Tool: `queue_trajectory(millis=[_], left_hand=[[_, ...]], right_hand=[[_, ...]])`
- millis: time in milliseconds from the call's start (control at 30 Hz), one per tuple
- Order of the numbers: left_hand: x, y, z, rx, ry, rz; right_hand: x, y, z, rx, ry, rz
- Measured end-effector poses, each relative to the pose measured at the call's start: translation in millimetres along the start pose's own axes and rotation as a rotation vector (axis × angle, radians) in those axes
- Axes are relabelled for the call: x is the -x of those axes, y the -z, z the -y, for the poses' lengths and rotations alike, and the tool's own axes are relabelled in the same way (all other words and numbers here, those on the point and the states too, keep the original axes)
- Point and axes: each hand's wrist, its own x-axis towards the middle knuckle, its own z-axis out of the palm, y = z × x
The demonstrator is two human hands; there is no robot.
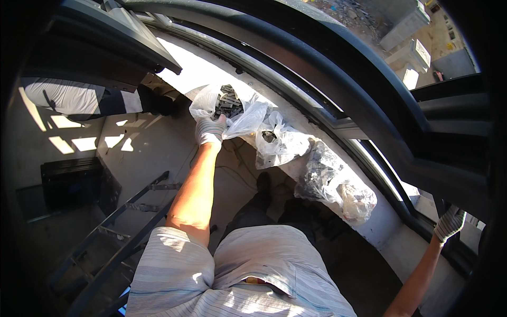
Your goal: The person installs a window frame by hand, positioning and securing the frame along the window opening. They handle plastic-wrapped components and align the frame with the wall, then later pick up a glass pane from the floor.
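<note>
1. White sill (203,66) runs diagonally; ladder (143,207) lower left.
2. Clear plastic bag (249,120), upper centre: mouth up, long axis unclear.
3. Left hand (210,130) at its rim, grip unclear; right hand (450,224) grips window frame (417,158), lower right.

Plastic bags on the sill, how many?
4, in a row: the open bag of dark pieces at the left hand, then a whitish bag, a greyish bag, and a clear bag at the right end. Overlaps may hide more.
</note>
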Motion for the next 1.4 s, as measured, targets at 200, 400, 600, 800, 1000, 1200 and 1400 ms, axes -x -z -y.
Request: queue_trajectory(millis=[200, 400, 600, 800, 1000, 1200, 1400], left_hand=[[16.3, 0.9, 7.4, -0.076, -0.118, -0.043], [26.5, 9.8, -12.8, 0.008, -0.104, 0.086], [20.6, -5.4, 0.3, 0.186, -0.093, 0.071], [12.6, -15.2, 2.9, 0.519, -0.019, 0.094], [-0.2, -18.2, 19.2, 0.581, 0.000, 0.050], [12.1, -3.1, 5.5, 0.918, -0.059, -0.011], [24.1, 16.9, -15.0, 1.064, 0.111, 0.089]], right_hand=[[-4.5, -0.2, 23.9, -0.046, -0.058, -0.012], [-8.0, 1.6, 23.3, 0.147, 0.111, -0.017], [-6.7, 0.4, 25.1, 0.110, 0.066, -0.017], [-5.4, 1.7, 29.2, 0.052, 0.006, -0.004], [-5.5, 1.0, 31.2, 0.004, -0.041, 0.006], [-5.2, 0.3, 43.1, -0.057, -0.055, 0.012], [-6.5, 0.9, 46.7, -0.040, -0.041, 0.029]])
